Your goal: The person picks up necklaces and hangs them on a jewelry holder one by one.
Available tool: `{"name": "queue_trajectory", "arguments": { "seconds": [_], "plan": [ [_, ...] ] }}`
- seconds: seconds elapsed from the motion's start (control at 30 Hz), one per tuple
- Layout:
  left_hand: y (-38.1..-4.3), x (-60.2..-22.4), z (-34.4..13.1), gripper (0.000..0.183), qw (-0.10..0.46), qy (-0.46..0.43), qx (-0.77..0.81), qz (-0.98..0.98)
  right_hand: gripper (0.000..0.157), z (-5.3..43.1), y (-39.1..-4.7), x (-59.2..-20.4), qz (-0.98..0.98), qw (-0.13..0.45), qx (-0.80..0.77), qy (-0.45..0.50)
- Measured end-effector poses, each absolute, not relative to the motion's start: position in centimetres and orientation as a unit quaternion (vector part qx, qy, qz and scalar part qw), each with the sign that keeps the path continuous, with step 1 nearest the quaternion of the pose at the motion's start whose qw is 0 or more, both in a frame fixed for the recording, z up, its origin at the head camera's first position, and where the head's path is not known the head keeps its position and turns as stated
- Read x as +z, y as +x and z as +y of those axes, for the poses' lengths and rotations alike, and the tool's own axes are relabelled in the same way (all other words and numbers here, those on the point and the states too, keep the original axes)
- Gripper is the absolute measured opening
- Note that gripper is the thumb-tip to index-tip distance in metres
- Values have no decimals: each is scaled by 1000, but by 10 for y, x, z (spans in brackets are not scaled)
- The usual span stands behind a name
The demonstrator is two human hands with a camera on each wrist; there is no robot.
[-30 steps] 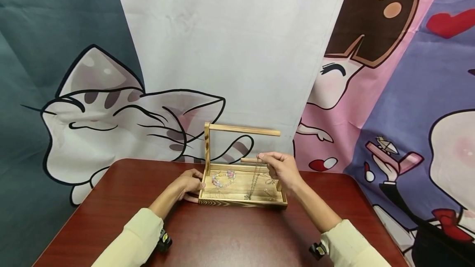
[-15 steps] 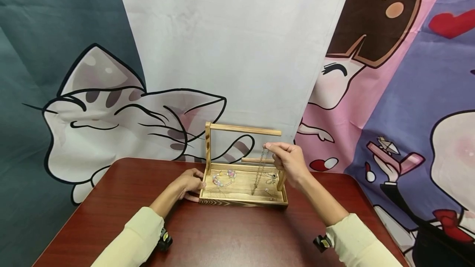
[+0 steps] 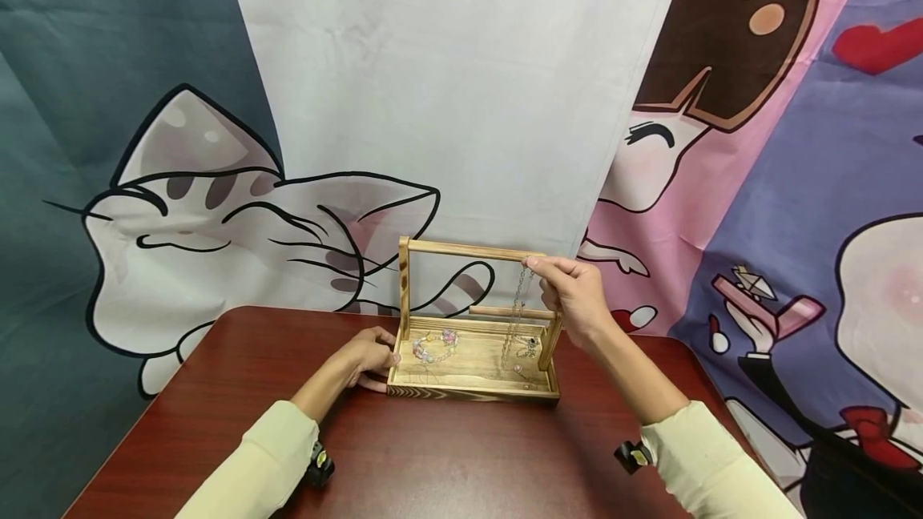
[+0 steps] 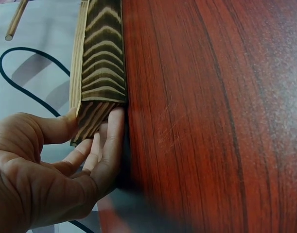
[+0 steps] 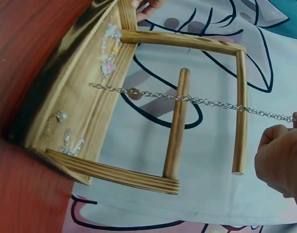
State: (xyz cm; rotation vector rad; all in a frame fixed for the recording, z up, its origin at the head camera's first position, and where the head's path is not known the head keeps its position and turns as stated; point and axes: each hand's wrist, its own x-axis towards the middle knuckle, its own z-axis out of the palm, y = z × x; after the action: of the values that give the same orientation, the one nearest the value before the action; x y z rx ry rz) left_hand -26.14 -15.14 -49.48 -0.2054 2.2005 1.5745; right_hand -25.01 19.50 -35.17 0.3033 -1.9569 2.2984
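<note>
A wooden jewelry stand (image 3: 472, 395) has a shallow tray, a tall left post with an upper bar (image 3: 469, 250) and a short right post with a lower bar (image 3: 497, 312). My left hand (image 3: 369, 355) grips the tray's left end, thumb at the rim and fingertips along the end and underside in the left wrist view. My right hand (image 3: 574, 292) pinches a silver chain necklace (image 5: 158, 95) at its top, near the upper bar's free end. The chain hangs down over the tray, crossing both bars in the right wrist view.
A pastel beaded bracelet (image 5: 108, 58) lies at the tray's left side. Small silver jewelry (image 5: 70, 144) and a pearl-like piece (image 5: 61, 115) sit at its right. Beneath is a red-brown table (image 3: 461, 455); a printed cloth (image 3: 461, 102) hangs behind.
My right hand has risen and moved right, lifting the chain necklace from low over the tray up to the upper bar's end. My left hand has stayed on the stand.
</note>
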Motion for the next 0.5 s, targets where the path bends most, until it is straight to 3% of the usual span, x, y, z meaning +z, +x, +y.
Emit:
{"name": "queue_trajectory", "arguments": {
  "seconds": [0.5],
  "plan": [
    [-261, -494, -151, 44, 213, -76, 569, 791, 36, 195, -260, -321, -642, 74, 751, 135]
  ]
}}
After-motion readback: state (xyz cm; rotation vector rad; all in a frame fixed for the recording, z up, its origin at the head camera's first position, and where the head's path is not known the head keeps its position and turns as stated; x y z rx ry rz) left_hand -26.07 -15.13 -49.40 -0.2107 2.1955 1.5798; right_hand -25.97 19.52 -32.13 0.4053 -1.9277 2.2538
